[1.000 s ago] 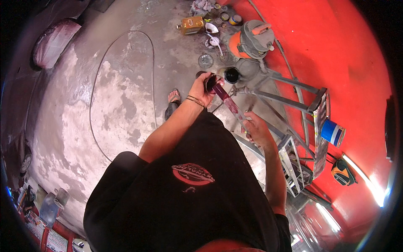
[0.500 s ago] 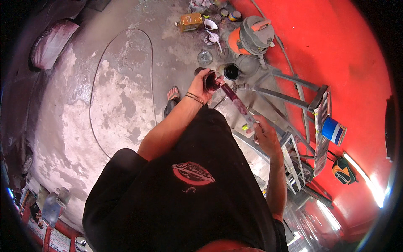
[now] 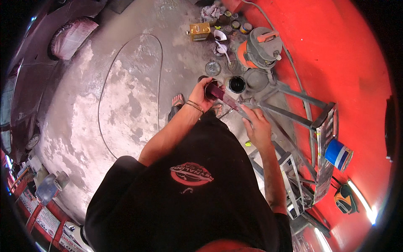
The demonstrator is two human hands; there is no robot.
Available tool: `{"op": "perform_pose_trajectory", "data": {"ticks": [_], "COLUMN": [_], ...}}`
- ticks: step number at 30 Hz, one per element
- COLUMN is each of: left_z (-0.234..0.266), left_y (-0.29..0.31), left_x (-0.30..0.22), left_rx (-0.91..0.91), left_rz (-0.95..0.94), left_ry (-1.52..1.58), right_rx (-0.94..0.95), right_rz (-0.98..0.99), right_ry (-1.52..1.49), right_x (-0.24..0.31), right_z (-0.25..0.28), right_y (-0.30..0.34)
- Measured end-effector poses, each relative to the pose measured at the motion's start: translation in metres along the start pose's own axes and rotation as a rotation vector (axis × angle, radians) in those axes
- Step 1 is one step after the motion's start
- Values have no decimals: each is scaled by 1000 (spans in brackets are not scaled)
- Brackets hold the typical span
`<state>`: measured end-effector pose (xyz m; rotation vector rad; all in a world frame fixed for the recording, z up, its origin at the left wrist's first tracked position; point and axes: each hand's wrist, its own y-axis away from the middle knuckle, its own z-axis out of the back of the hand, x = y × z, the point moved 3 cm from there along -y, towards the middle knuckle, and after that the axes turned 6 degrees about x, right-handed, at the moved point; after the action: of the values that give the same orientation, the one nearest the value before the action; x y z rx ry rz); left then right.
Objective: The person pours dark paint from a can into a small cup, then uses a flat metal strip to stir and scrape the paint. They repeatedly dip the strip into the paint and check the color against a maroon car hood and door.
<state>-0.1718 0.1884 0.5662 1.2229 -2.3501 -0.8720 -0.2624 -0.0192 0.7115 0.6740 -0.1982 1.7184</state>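
The right hand [image 3: 257,126] is pinching the near end of a long flat stick [image 3: 228,100], fingers closed tight on it, while the left hand [image 3: 204,93] is wrapping around a small dark tin [image 3: 211,86], fingers curled and clamped on its side, a thin bracelet [image 3: 194,105] showing at that wrist. The stick, coated dark red, is running up and away from the right fingertips, its far end reaching the tin that the left hand is gripping; whether the tip is dipping inside or resting on the rim is too small to tell. By the look of it, this is the stirring or mixing stage, with paint being worked in the tin, and the next stroke is calling for a steady left grip and a slow turn from the right wrist so nothing is slopping over. Just beyond the hands an open black can [image 3: 237,84] is sitting on the concrete floor [image 3: 126,101], near but not touching the tin, and past it a grey and orange vacuum [image 3: 258,51] is standing among small tins and a brass-coloured canister [image 3: 199,30]. To the right a grey metal stand [image 3: 294,109] is carrying a blue roll [image 3: 338,153], all of it set against a red wall [image 3: 344,63], and a thin cable [image 3: 126,54] is looping across the floor to the left.
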Motion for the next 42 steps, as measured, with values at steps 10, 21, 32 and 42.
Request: {"op": "perform_pose_trajectory", "data": {"ticks": [10, 21, 32, 42], "left_z": [-3, -6, -8, -5], "left_y": [-21, -40, -35, -11], "left_x": [51, 59, 9, -8], "left_rx": [-8, 33, 28, 125], "left_rz": [-66, 71, 92, 157], "left_ry": [-2, 7, -28, 41], "right_rx": [80, 68, 181, 451], "right_rz": [28, -109, -153, -452], "right_ry": [-74, -2, -147, -638], "right_x": [-71, -60, -14, -14], "right_z": [16, 45, 63, 14], "right_y": [19, 57, 31, -21]}}
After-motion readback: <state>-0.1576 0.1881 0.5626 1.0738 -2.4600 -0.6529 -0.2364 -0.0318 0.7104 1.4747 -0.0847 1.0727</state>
